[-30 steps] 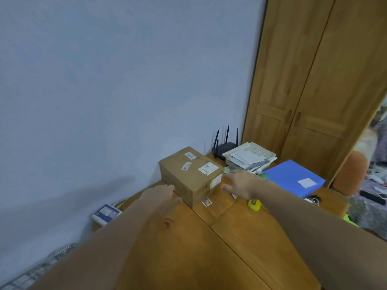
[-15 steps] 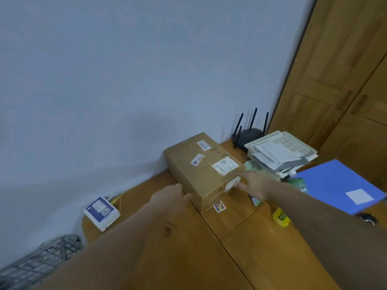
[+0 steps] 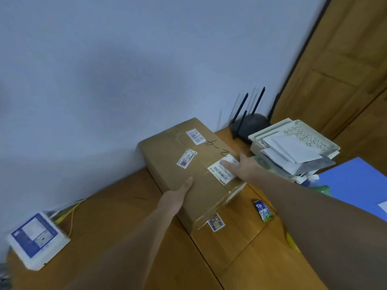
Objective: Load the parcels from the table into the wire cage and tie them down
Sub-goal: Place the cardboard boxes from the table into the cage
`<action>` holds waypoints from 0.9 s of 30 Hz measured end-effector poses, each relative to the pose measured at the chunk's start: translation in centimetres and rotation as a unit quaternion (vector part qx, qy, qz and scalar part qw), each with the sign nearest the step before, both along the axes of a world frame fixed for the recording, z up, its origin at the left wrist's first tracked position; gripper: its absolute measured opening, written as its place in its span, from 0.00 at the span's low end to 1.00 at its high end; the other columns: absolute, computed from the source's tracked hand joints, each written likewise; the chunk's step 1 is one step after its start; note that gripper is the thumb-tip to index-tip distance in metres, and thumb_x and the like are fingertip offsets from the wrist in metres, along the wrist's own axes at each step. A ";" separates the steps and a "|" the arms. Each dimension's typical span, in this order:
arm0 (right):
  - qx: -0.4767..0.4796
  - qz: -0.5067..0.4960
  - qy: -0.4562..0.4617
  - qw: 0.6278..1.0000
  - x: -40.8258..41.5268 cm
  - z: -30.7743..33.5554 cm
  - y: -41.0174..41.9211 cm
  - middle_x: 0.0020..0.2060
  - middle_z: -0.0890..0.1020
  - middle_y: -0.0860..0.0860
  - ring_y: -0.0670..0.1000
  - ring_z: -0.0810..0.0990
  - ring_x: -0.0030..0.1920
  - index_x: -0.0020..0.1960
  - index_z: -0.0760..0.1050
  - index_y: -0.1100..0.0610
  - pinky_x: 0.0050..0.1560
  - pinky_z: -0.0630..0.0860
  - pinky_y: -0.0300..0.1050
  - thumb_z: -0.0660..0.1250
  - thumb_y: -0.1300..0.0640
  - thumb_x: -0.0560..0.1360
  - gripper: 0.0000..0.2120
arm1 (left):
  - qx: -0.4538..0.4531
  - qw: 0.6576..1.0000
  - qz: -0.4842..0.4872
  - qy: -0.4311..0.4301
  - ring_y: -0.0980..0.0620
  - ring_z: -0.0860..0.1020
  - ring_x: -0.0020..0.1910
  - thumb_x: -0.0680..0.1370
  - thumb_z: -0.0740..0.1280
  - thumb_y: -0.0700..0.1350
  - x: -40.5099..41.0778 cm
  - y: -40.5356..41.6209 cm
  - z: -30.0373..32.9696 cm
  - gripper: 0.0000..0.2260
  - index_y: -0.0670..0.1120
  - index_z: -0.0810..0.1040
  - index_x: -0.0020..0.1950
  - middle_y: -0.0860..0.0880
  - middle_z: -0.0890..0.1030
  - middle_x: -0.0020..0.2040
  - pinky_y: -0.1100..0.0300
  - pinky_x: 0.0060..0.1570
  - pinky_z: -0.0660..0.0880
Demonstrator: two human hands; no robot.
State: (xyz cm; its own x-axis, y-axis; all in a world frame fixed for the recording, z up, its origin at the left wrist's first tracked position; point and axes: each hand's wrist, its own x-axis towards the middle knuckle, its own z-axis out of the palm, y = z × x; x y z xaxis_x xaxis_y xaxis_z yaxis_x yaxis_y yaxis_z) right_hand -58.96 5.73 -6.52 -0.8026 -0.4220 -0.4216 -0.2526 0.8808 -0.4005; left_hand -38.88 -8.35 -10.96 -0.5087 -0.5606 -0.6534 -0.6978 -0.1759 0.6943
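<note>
Cardboard parcel [image 3: 188,170] lies on the wooden desk [image 3: 117,208] against the wall, between both hands. Left hand [image 3: 176,197] presses flat against the parcel's near left side, fingers straight, thumb up along the edge. Right hand [image 3: 240,166] rests on the parcel's top right edge, fingers straight over a white label [image 3: 222,170]. Beyond the right hand stand a router [image 3: 251,122] and a paper tray [image 3: 293,143]. Left of the left hand lies a small white box [image 3: 37,239].

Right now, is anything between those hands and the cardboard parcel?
Nothing visible: the left hand touches the parcel at its near side, the right hand rests on its top label.
</note>
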 end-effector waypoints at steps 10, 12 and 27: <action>-0.113 -0.074 -0.084 0.987 -0.5 0.2 0.2 0.44 0.76 0.48 0.45 0.71 0.41 0.72 0.68 0.62 0.40 0.69 0.40 0.73 0.40 0.72 0.38 | 0.015 0.997 0.074 0.034 0.52 0.77 0.42 0.67 0.68 0.76 -0.2 0.2 -2.3 0.35 0.46 0.72 0.54 0.52 0.78 0.44 0.51 0.47 0.76; -0.111 -0.067 -0.075 0.989 -0.6 0.0 0.2 0.49 0.77 0.49 0.47 0.73 0.46 0.72 0.68 0.62 0.46 0.70 0.42 0.73 0.39 0.71 0.39 | 0.020 0.996 0.079 0.036 0.54 0.76 0.42 0.65 0.68 0.77 -0.1 0.3 -2.1 0.39 0.46 0.71 0.60 0.53 0.77 0.45 0.51 0.47 0.75; -0.095 -0.082 -0.071 0.990 -0.6 -0.2 0.0 0.71 0.73 0.60 0.61 0.72 0.70 0.79 0.57 0.61 0.67 0.71 0.58 0.73 0.32 0.66 0.54 | 0.072 0.992 0.095 0.034 0.45 0.79 0.51 0.59 0.69 0.80 0.3 0.5 -1.1 0.50 0.45 0.71 0.68 0.47 0.79 0.56 0.51 0.37 0.78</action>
State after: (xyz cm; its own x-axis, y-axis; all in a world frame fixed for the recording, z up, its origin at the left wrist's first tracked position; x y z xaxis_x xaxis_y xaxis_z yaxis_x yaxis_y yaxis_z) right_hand -59.53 5.78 -6.72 -0.8049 -0.3736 -0.4610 -0.0417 0.8106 -0.5841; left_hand -38.57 -7.80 -12.06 -0.4489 -0.5533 -0.7017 -0.5949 -0.4008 0.6967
